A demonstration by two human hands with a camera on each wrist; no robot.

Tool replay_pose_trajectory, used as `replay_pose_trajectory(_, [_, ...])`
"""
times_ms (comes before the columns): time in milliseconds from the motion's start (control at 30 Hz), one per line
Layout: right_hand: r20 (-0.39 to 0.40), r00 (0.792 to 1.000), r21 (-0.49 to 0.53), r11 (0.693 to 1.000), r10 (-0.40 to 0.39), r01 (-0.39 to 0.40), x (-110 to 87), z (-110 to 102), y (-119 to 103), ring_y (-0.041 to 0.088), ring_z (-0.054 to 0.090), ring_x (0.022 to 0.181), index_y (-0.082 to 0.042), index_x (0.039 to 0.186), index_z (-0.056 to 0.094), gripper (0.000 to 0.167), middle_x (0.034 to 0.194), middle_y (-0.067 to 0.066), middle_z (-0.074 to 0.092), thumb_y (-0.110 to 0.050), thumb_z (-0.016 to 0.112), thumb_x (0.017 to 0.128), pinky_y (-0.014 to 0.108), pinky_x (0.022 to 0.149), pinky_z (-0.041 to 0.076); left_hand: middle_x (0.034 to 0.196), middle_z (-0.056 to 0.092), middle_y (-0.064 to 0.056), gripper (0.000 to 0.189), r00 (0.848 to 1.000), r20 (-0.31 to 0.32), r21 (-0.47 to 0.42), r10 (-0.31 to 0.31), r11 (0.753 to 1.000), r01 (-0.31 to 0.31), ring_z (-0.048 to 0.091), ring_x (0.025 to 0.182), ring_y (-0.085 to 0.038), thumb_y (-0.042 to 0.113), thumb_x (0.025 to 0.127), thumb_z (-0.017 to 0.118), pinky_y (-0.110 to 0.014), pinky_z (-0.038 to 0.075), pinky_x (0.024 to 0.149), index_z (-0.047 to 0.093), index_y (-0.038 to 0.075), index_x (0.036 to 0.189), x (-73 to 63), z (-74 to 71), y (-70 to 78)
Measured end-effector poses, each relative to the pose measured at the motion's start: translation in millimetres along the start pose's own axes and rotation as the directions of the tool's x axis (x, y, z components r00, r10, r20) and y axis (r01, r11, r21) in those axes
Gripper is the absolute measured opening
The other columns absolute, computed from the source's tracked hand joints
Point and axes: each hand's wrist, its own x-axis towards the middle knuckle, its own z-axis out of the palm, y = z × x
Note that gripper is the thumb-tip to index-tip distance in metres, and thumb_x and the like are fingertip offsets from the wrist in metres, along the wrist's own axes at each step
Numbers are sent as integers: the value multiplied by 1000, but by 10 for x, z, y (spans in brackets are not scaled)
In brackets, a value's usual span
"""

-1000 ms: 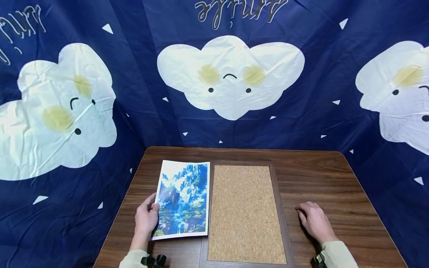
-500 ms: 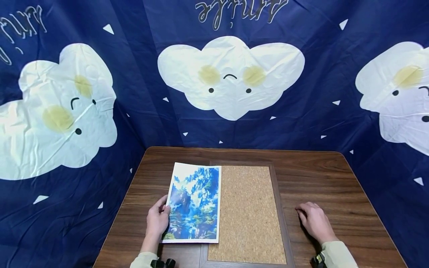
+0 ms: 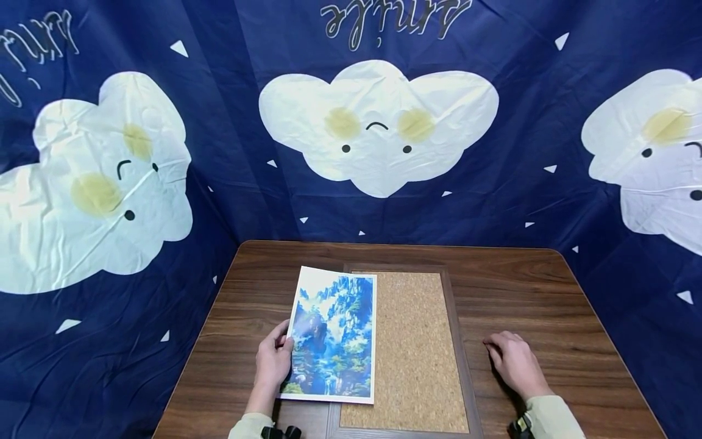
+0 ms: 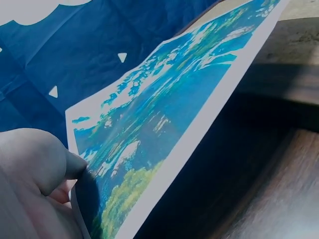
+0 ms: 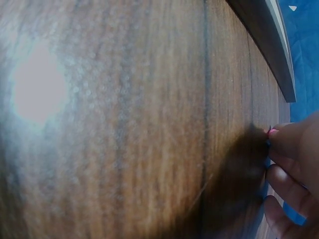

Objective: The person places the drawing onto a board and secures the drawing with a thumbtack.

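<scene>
My left hand [image 3: 273, 360] pinches the left edge of a white-bordered picture print [image 3: 334, 341], a blue mountain landscape. The thumb [image 4: 75, 165] lies on the front of the sheet in the left wrist view. The print hangs over the left half of a framed corkboard [image 3: 418, 353] and hides that part. In the left wrist view the sheet is tilted, with a dark shadow under its near edge. To the right of the board, my right hand [image 3: 515, 366] rests on the table, fingers curled. Its fingertips pinch a small pinkish-red push pin [image 5: 272, 132], mostly covered by them.
The corkboard's brown wooden frame [image 3: 462, 366] lies flat on the brown wood-grain table [image 3: 537, 286]. Behind and at both sides hangs a dark blue curtain [image 3: 230, 122] with upside-down white clouds. Both wrists carry black straps with cameras.
My left hand has carried the print rightward, from beside the corkboard to over its left half. The right hand has stayed in place.
</scene>
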Motion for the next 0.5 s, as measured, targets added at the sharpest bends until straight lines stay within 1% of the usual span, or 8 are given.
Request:
replay_pose_trajectory(67, [2,1000,0,1000,4,-4,-4,4,3,27,68,82,-12,87,77,18,85,1,71,4,83,80,50,72,55,99,62,-10,43,1000,13,-2,1,1000,-1,55,84,-19,4,104,57,-27,43,71,61,8,147,-11,23,14])
replay_pose_trajectory(267, [5,1000,0,1000,8,-8,-9,11,14,28,68,82,-12,87,77,18,85,1,71,3,83,80,51,73,55,97,65,-10,42,1000,5,11,25,1000,-25,57,81,-18,1,102,59,-25,45,69,63,6,143,-27,74,47])
replay_pose_trajectory(367, [3,1000,0,1000,8,-8,-8,14,21,27,68,82,-12,87,77,18,86,1,71,3,83,81,51,72,55,98,66,-11,41,1000,5,15,22,1000,-22,58,82,-18,1,101,60,-25,45,70,64,6,142,-28,95,68])
replay_pose_trajectory(500, [4,1000,1,1000,8,-8,-7,11,26,27,67,82,-13,87,77,18,85,1,70,3,83,81,50,72,55,100,67,-10,42,999,31,8,11,1000,-11,59,82,-17,2,102,60,-26,46,71,63,7,143,-31,127,92])
